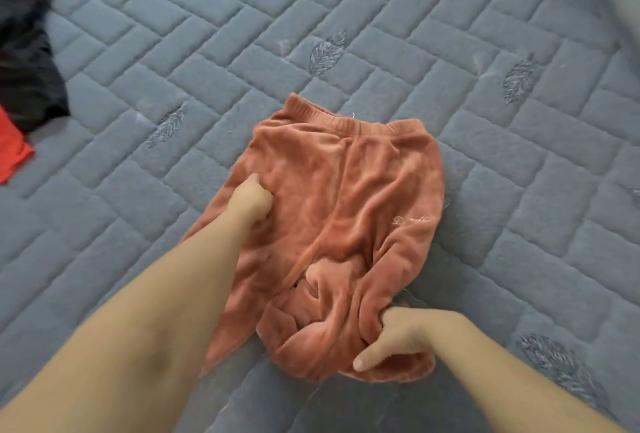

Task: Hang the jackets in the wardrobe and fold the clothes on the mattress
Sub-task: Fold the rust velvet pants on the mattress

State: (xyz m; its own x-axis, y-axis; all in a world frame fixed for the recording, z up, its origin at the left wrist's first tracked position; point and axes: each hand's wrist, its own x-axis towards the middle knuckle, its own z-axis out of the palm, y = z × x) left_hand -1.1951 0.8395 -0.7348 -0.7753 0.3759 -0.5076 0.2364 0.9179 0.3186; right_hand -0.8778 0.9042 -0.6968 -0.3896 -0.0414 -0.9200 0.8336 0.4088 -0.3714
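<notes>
Where orange trousers [349, 197] lie mid-mattress [485, 34], waistband far, legs bunched near us, we hold them at two spots. Our left hand [254, 198]: fingers curled into fabric at left side, gripping fold. Our right hand [391, 342]: thumb on top, fingers tucked under bunched near end, clamping it. Small pale script on right leg, unreadable. Mattress grey, quilted in brick pattern with leaf motifs. Far left: black garment [26, 48], red garment [10, 148] touching its near edge.
</notes>
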